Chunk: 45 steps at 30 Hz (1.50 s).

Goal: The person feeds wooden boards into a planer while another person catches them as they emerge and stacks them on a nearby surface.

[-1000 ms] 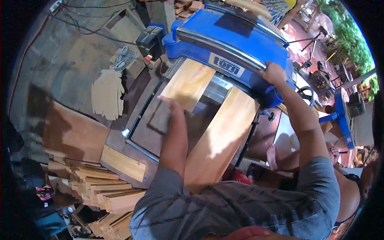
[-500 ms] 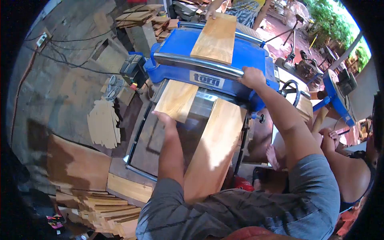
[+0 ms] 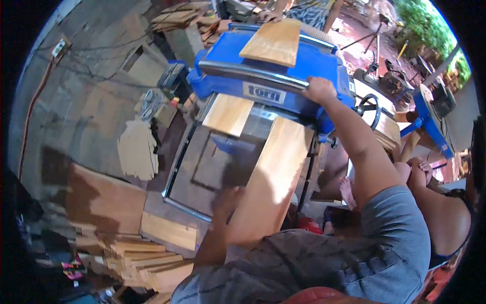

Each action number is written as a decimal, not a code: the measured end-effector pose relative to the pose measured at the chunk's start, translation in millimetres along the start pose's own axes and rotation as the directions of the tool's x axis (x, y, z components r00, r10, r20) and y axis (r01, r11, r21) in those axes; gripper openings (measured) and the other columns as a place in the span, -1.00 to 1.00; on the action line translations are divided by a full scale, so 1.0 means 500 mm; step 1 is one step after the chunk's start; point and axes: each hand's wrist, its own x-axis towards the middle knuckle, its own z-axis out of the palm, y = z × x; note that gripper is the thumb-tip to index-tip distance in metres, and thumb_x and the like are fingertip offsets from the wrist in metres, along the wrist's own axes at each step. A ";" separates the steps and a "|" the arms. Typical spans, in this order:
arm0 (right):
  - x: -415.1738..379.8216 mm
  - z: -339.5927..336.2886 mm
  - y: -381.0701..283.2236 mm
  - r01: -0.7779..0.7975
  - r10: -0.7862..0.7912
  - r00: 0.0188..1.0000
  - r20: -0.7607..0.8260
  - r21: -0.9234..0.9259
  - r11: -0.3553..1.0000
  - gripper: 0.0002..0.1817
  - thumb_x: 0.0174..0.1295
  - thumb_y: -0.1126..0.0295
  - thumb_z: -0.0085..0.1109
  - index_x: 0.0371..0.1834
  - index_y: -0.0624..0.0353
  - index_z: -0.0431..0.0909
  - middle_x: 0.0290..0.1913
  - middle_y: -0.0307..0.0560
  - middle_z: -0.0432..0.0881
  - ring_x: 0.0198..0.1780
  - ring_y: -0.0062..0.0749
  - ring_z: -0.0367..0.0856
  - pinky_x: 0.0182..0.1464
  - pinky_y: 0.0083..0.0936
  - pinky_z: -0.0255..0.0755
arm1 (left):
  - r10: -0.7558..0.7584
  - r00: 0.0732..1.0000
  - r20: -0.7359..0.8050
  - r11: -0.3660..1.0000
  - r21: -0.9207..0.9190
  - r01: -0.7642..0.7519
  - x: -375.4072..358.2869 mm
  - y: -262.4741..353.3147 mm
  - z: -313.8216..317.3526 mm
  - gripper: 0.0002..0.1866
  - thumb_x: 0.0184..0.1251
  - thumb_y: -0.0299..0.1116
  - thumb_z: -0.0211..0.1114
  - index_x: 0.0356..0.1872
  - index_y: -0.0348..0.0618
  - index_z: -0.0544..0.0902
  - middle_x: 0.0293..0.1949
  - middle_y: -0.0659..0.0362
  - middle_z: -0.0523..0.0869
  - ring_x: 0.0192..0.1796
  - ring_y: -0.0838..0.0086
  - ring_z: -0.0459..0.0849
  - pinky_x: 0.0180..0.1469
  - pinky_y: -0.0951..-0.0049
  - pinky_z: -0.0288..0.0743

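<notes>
A blue thickness planer (image 3: 324, 63) marked "torq" stands before me. My right hand (image 3: 321, 91) is closed round the right end of its chrome roller bar (image 3: 243, 74). A short board (image 3: 229, 114) lies with its far end under the machine's front, and neither of my hands touches it. Beside it, a longer board (image 3: 273, 175) slopes from the planer's bed toward my body. My left hand (image 3: 228, 200) is smeared by motion at the long board's left edge; whether it touches the wood cannot be made out. Another board (image 3: 273, 43) rests on the planer's top.
A co-worker's hand (image 3: 271, 16) is at the far end of the top board. Stacked boards (image 3: 144, 266) lie at lower left, near a brown panel (image 3: 106, 200). Another person (image 3: 438, 215) sits at right, below a blue machine (image 3: 430, 121). A handwheel (image 3: 372, 109) juts from the planer's right.
My left hand has left the short board and moved back toward my body, beside the long board. The short board sits farther under the planer. The top board has shifted slightly toward the co-worker.
</notes>
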 end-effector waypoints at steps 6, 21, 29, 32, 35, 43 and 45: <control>-0.007 0.003 -0.008 -0.028 0.028 0.999 -0.038 0.014 1.000 -0.57 0.13 0.08 0.22 0.01 0.06 0.61 -0.02 0.05 0.68 0.05 -0.05 0.64 0.13 -0.19 0.50 | 0.243 0.947 -0.210 0.906 0.398 -0.144 -0.148 0.008 0.064 -0.43 0.22 0.06 0.29 -0.05 -0.33 0.58 -0.14 -0.17 0.70 -0.05 -0.02 0.67 0.00 0.13 0.48; -0.001 0.016 0.010 -0.002 0.001 0.997 -0.080 -0.006 1.000 -0.53 0.11 0.01 0.26 -0.04 0.12 0.59 -0.08 0.09 0.69 -0.01 -0.01 0.66 0.05 -0.15 0.53 | 0.546 0.767 -0.336 0.704 -0.313 -0.638 0.119 0.309 0.037 -0.47 0.42 -0.19 0.19 0.28 -0.32 0.37 0.10 0.02 0.57 0.14 0.36 0.55 0.14 0.40 0.45; -0.011 0.000 0.001 -0.030 0.031 0.998 -0.046 0.024 0.999 -0.55 0.12 0.06 0.23 0.02 0.06 0.59 -0.03 0.07 0.68 0.03 -0.06 0.65 0.08 -0.18 0.52 | 0.293 0.934 -0.205 0.536 -0.774 -0.338 0.294 0.681 0.045 -0.24 0.30 0.11 0.27 0.33 -0.17 0.23 0.20 -0.02 0.43 0.18 0.13 0.52 0.18 0.08 0.44; -0.012 -0.001 0.000 -0.019 0.021 0.998 -0.054 0.026 0.999 -0.53 0.12 0.06 0.27 0.01 0.11 0.57 -0.08 0.11 0.68 0.02 0.00 0.64 0.05 -0.14 0.52 | 0.212 0.916 -0.340 0.566 -0.722 -0.399 0.292 0.731 0.068 -0.43 0.34 0.03 0.26 0.20 -0.12 0.40 0.02 0.06 0.58 -0.06 0.27 0.62 -0.07 0.17 0.54; -0.012 -0.007 -0.005 -0.047 0.047 0.999 -0.027 0.011 0.999 -0.54 0.13 0.04 0.22 0.01 0.07 0.59 -0.05 0.08 0.68 0.02 -0.05 0.65 0.07 -0.17 0.52 | 0.240 0.902 -0.359 0.471 -0.770 -0.432 0.291 0.740 0.069 -0.52 0.35 -0.13 0.27 0.19 -0.09 0.43 0.04 0.11 0.58 -0.05 0.31 0.62 -0.15 0.21 0.55; -0.009 -0.001 -0.001 -0.012 0.012 0.999 -0.040 -0.016 1.000 -0.53 0.14 0.04 0.23 0.02 0.09 0.56 -0.04 0.10 0.68 0.00 -0.02 0.66 0.06 -0.16 0.52 | 0.351 0.823 -0.446 0.219 -0.816 -0.536 0.283 0.695 0.076 -0.59 0.34 -0.33 0.23 0.17 -0.16 0.43 0.02 0.12 0.60 -0.04 0.34 0.64 -0.19 0.23 0.53; -0.009 0.001 -0.001 0.001 -0.002 0.999 -0.041 -0.014 1.000 -0.52 0.14 0.04 0.23 0.03 0.10 0.56 -0.04 0.10 0.67 0.00 -0.01 0.65 0.06 -0.15 0.52 | 0.332 0.829 -0.449 0.227 -0.815 -0.533 0.278 0.685 0.073 -0.60 0.34 -0.33 0.24 0.16 -0.18 0.44 0.01 0.11 0.61 -0.06 0.34 0.65 -0.21 0.25 0.53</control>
